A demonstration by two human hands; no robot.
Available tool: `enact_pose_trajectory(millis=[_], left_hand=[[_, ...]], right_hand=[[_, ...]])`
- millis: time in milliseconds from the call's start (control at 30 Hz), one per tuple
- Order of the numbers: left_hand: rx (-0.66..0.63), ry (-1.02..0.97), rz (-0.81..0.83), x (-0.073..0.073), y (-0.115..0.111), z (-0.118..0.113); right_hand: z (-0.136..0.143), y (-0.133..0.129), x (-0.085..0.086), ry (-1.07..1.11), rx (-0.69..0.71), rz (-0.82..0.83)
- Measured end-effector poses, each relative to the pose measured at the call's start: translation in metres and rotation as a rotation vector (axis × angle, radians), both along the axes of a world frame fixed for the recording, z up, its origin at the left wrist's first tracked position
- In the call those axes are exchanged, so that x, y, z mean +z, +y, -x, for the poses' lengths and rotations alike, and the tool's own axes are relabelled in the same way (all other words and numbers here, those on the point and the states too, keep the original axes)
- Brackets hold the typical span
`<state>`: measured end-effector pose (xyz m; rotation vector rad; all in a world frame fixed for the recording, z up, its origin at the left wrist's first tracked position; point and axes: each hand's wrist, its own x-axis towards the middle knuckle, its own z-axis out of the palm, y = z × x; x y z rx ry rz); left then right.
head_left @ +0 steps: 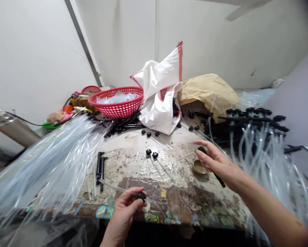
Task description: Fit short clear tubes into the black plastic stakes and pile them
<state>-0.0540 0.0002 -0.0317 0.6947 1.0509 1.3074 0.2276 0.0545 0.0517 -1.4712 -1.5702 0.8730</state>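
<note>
My left hand (128, 206), near the front edge of the table, pinches a small round black plastic cap (141, 196) between thumb and fingers. A thin clear tube shows beside that cap. My right hand (218, 163) is over the right side of the table, a slim black rod-like piece (219, 180) gripped in it; the palm hides its middle. Just beneath the right fingers sits a small shallow round dish (200, 167). Between the hands lie black caps (152, 153) with thin clear tubes attached. Two black tubular parts (99, 168) rest left of centre.
A large bundle of clear tubes (53, 161) covers the left side. Behind stand a red basket (118, 108), a white sack (159, 92) and a beige bag (207, 89). At right, black-headed pieces (256, 115) with hanging clear tubes (267, 151) are piled up.
</note>
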Motion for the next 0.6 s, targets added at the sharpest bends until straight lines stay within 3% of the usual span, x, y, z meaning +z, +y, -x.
enact_pose_trajectory(millis=[133, 233, 467, 600], left_hand=[[0.092, 0.049, 0.011, 0.005, -0.003, -0.012], [0.110, 0.029, 0.045, 0.008, -0.006, -0.019], [0.074, 0.034, 0.051, 0.019, -0.016, -0.026], [0.031, 0.028, 0.042, 0.024, -0.017, -0.029]], right_hand=[[-0.034, -0.007, -0.015, -0.357, -0.108, -0.110], [-0.044, -0.006, -0.025, -0.536, -0.138, -0.084], [-0.044, -0.010, -0.032, -0.731, -0.130, 0.013], [-0.045, -0.013, -0.028, -0.626, -0.126, -0.053]])
